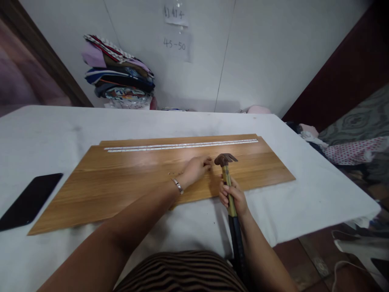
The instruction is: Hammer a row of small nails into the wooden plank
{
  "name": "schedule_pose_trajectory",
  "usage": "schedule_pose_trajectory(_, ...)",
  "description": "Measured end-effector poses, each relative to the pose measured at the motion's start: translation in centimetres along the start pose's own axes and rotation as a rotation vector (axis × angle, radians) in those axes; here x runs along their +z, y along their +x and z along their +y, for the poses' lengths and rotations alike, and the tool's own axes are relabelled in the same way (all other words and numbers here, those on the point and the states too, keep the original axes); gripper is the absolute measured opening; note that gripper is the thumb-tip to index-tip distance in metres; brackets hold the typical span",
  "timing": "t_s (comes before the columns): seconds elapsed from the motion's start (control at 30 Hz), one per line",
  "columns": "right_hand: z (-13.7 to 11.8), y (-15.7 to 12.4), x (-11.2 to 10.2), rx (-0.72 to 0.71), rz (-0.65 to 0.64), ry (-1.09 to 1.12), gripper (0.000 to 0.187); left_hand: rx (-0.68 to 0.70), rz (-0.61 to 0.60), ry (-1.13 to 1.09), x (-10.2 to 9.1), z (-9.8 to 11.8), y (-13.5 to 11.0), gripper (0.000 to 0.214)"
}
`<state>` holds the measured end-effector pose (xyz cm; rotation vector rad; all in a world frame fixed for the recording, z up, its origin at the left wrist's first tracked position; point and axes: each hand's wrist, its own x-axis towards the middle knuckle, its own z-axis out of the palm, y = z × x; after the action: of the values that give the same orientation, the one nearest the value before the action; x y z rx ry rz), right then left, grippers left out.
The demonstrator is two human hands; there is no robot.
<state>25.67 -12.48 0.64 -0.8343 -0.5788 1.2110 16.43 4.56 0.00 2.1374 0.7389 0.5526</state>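
My right hand point(235, 198) grips a claw hammer point(225, 175) partway along its yellow and black handle. The rusty head is raised in front of me, with the claw to the right. Just left of it, my left hand point(196, 169) is low over a wood-grain board point(121, 178), fingers curled and pressed together. Whatever they may pinch is too small to make out. A few tiny dark bits point(170, 173) lie on the board left of that hand; their kind is unclear. Two white strips with small markings point(182, 146) run along the board's far side.
The board lies on a white-covered table point(304, 202). A black tablet-like slab point(28, 200) is at the left. Folded clothes point(121, 77) are stacked against the wall at the back. More cloth point(355, 150) lies beyond the table's right edge.
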Motion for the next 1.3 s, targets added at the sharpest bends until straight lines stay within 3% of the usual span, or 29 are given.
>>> schedule_pose_trajectory(0.33,0.1,-0.1,-0.1,0.007,0.014,-0.011,0.032,0.084,0.010,0.287,-0.5,0.2,-0.5,0.028)
schedule_pose_trajectory(0.6,0.0,-0.1,0.0,0.021,0.016,-0.019,0.034,0.209,-0.053,0.494,0.2,0.1,-0.3,0.033)
schedule_pose_trajectory(0.83,-0.1,-0.2,0.1,0.012,0.012,-0.023,0.033,0.198,-0.004,0.538,1.0,-0.2,-0.7,0.055)
schedule_pose_trajectory(1.0,0.2,0.0,0.0,0.028,-0.002,-0.031,0.035,0.216,-0.014,0.523,1.0,0.6,-1.0,0.058)
schedule_pose_trajectory(1.13,0.4,0.1,-0.2,0.041,-0.011,-0.035,0.034,0.174,0.007,0.505,-0.3,1.7,-2.0,0.056)
schedule_pose_trajectory(1.3,0.5,0.1,-0.2,0.042,-0.045,-0.052,0.035,0.135,0.050,0.468,-3.9,3.5,-4.7,0.047)
